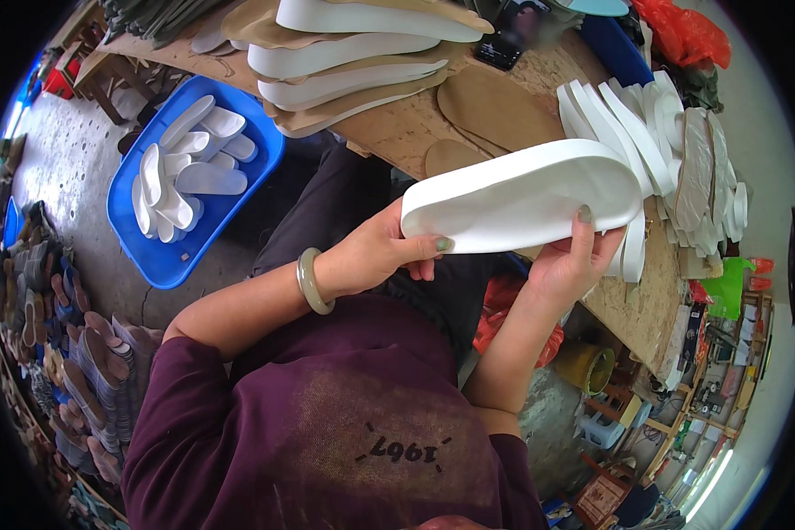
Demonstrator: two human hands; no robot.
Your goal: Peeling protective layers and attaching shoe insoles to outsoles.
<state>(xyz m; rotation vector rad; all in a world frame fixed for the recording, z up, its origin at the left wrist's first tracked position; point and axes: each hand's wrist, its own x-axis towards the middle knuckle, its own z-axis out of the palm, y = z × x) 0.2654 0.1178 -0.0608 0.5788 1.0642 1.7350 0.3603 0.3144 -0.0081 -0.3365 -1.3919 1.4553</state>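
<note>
Between my two hands I hold a white shoe sole [521, 194], its hollowed side facing me and its raised rim along the far edge. My left hand [382, 249] grips one end, the thumb lying along the near edge. At the other end, my right hand [574, 265] presses its thumb on the inner face, with the other fingers beneath and partly hidden. Beyond the sole, tan insole sheets [495, 110] lie flat on the wooden workbench [397, 132]. A row of more white soles [609, 124] stands on the bench close to my right hand.
White soles with tan layers form a stack [353, 53] at the bench's far left, near a phone [501, 44]. A blue tub [132, 247] of white soles stands on the floor to my left. Many shoes [88, 380] are piled farther left. A yellow bucket [599, 369] sits below the bench.
</note>
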